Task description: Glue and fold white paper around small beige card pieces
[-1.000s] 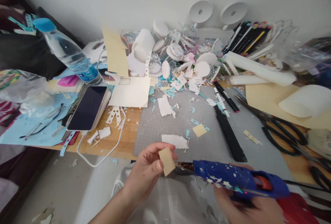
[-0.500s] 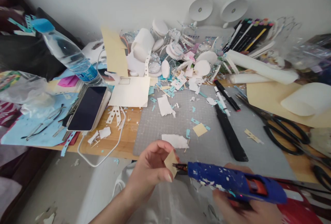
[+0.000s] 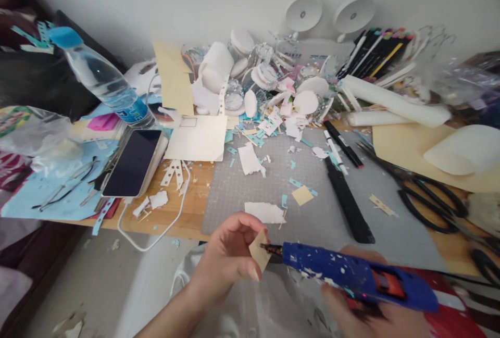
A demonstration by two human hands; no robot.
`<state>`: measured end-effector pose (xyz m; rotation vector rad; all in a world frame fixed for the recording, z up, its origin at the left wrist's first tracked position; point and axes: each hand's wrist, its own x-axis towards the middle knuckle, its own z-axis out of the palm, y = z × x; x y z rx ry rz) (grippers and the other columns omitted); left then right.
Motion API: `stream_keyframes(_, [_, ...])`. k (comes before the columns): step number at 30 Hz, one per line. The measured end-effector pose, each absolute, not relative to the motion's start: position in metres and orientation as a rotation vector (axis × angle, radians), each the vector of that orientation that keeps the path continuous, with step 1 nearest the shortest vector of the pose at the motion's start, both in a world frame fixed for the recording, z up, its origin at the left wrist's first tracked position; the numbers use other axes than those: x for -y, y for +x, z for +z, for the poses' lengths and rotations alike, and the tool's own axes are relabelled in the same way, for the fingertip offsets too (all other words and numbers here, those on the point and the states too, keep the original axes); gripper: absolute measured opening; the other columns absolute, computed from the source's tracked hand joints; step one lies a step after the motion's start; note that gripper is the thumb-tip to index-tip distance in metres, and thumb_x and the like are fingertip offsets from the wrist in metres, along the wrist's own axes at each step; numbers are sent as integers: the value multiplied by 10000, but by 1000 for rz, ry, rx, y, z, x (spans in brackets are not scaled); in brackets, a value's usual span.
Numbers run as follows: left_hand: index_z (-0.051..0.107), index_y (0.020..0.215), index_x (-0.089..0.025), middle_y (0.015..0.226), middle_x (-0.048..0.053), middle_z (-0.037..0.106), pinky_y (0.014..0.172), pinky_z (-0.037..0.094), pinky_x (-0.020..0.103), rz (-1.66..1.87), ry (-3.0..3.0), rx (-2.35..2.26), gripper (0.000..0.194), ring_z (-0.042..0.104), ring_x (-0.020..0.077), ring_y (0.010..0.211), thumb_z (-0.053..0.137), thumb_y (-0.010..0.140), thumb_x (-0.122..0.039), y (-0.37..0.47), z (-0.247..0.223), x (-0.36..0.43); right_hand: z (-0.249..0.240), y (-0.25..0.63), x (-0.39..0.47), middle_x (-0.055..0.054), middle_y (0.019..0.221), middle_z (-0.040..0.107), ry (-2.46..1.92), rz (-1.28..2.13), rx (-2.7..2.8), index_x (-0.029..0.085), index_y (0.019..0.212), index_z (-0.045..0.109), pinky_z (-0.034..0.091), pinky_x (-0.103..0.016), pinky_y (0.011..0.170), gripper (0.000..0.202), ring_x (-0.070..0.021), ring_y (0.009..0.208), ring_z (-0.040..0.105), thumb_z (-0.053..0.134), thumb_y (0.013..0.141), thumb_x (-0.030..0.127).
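Observation:
Between the thumb and fingers of my left hand is a small cream paper square, tilted up in front of the table edge. My right hand grips a blue hot glue gun, spattered with white flecks and with a small red light lit. Its dark nozzle points left and meets the face of the paper square, or comes very close to it. Another cream paper square lies on the grey cutting mat, partly over a light blue strip. The gun's trigger is hidden under my fingers.
Black-handled scissors and a black utility knife lie to the right. A phone with a white cable and a water bottle are at left. White discs and paper scraps pile up at the back.
Hardly anything differs. The paper square and the glue gun have shifted very slightly, with the nozzle still at the paper's face.

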<state>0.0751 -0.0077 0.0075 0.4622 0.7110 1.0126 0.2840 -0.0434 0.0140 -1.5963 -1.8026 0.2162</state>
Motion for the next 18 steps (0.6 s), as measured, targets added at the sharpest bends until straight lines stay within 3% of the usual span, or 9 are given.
stream_keyframes(5, [718, 885, -214, 782, -11, 671, 649, 435, 200, 997, 448, -702, 520, 600, 112, 706, 974, 473, -400, 75, 6, 9, 13, 297, 39, 15, 685, 629, -1388, -3, 2100, 224, 826, 535, 490, -207, 464, 100, -115, 489, 604, 618, 812, 278])
stream_keyframes(9, [718, 880, -212, 770, -10, 666, 633, 424, 195, 997, 456, -701, 527, 589, 109, 693, 974, 464, -410, 75, 6, 9, 15, 296, 40, 19, 688, 645, -1457, 28, 2055, 234, 882, 541, 496, -225, 468, 112, -138, 523, 637, 598, 840, 321])
stream_keyframes(13, [721, 861, -205, 793, -5, 667, 649, 424, 193, 1001, 457, -704, 522, 595, 113, 722, 972, 458, -421, 75, 8, 8, 18, 295, 40, 43, 618, 623, -1536, -29, 2032, 249, 844, 533, 414, -232, 370, 120, -117, 401, 558, 584, 844, 357])
stream_keyframes(18, [717, 880, -212, 783, -6, 678, 640, 426, 188, 1003, 451, -677, 514, 596, 107, 702, 967, 481, -418, 75, 5, 8, 19, 301, 39, -7, 693, 686, -1505, -18, 2071, 232, 822, 601, 542, -227, 507, 100, -161, 549, 670, 624, 809, 329])
